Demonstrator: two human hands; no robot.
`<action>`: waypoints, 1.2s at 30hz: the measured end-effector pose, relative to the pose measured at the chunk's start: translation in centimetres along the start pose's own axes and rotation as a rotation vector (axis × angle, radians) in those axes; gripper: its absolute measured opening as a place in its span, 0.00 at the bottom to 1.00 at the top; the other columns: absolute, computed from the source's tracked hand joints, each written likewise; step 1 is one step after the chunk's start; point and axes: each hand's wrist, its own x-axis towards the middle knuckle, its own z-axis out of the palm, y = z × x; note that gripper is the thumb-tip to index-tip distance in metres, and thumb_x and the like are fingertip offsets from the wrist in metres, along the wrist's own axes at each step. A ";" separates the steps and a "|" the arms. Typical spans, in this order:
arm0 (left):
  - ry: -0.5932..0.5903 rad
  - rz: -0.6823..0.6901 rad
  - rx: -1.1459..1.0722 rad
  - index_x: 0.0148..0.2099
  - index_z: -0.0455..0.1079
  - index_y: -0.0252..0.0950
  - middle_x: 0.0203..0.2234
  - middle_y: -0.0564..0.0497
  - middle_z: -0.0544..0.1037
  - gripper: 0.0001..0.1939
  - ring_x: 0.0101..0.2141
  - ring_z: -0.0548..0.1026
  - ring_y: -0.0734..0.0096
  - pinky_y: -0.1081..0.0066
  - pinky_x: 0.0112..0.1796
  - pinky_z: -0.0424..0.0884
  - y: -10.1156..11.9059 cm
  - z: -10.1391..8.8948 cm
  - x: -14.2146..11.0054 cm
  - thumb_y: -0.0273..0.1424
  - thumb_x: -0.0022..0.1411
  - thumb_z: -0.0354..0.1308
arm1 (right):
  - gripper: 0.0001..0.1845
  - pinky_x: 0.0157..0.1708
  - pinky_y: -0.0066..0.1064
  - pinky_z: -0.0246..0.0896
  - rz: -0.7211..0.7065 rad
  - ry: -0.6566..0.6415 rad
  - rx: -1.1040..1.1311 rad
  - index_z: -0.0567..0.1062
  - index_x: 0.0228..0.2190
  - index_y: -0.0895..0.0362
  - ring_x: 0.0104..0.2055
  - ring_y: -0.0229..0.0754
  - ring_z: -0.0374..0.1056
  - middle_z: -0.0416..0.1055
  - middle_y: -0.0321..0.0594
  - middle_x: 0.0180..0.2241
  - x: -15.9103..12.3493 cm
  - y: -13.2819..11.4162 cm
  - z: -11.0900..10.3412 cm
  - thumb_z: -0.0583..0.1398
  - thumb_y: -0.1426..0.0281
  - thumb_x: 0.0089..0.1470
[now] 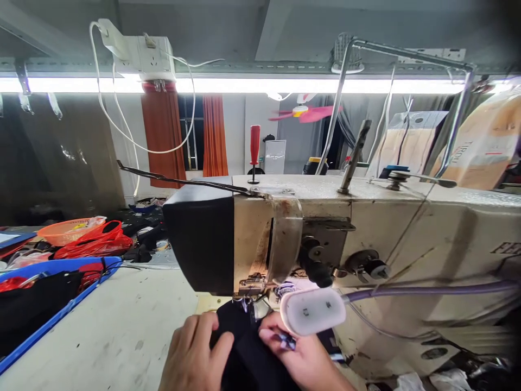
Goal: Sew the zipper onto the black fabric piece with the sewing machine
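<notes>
Black fabric [252, 347] lies under the needle area of a white sewing machine [407, 233] and runs down toward me. My left hand [195, 353] rests on the fabric's left edge, thumb and fingers apart. On the right side of the fabric, my right hand [299, 350] is closed, its fingertips touching the cloth. A small shiny metal tool [287, 341] shows between its curled fingers and palm; its kind is not clear. A lit white lamp [313, 311] hangs over that hand and hides part of it. The presser foot [252, 309] is just beyond the fingertips.
At left, a blue bin [61, 315] holds dark cloth beside the pale tabletop [122, 326]. Behind it are a red plastic bag [95, 239] and an orange basket [61, 231]. A red screwdriver [254, 146] stands on the machine head. Thread bags [480, 146] stand behind.
</notes>
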 end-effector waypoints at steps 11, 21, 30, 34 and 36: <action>0.182 0.268 -0.130 0.33 0.69 0.35 0.26 0.50 0.74 0.10 0.27 0.68 0.69 0.66 0.30 0.58 0.5 1.0 2.3 0.25 0.67 0.49 | 0.19 0.34 0.37 0.72 0.153 -0.054 0.174 0.79 0.34 0.57 0.31 0.48 0.75 0.79 0.45 0.30 0.9 2.1 -2.6 0.61 0.54 0.50; 0.232 0.428 -0.052 0.29 0.68 0.33 0.19 0.55 0.73 0.10 0.22 0.66 0.74 0.65 0.27 0.48 0.3 2.5 1.8 0.19 0.63 0.55 | 0.23 0.53 0.47 0.66 -0.157 -0.261 -0.272 0.77 0.48 0.63 0.50 0.55 0.73 0.76 0.55 0.48 0.8 2.0 -2.1 0.51 0.64 0.59; 0.266 0.375 -0.155 0.30 0.69 0.32 0.20 0.53 0.75 0.07 0.24 0.69 0.74 0.65 0.27 0.50 0.1 3.4 2.0 0.19 0.61 0.58 | 0.24 0.54 0.48 0.64 -0.171 -0.254 -0.322 0.74 0.53 0.58 0.51 0.55 0.72 0.70 0.51 0.55 1.3 3.8 -2.1 0.54 0.64 0.59; 0.249 0.356 -0.191 0.32 0.70 0.32 0.21 0.53 0.75 0.06 0.24 0.69 0.73 0.66 0.28 0.51 -0.2 3.2 2.5 0.21 0.63 0.57 | 0.24 0.53 0.46 0.66 -0.145 -0.258 -0.328 0.73 0.54 0.59 0.54 0.57 0.69 0.68 0.52 0.57 1.4 3.8 -2.0 0.54 0.64 0.59; 0.251 0.343 -0.215 0.33 0.71 0.32 0.21 0.53 0.74 0.06 0.25 0.69 0.73 0.66 0.28 0.52 -0.4 3.2 2.8 0.22 0.64 0.56 | 0.23 0.53 0.43 0.66 -0.161 -0.244 -0.285 0.75 0.53 0.58 0.54 0.55 0.70 0.70 0.50 0.55 1.4 3.4 -1.9 0.54 0.63 0.59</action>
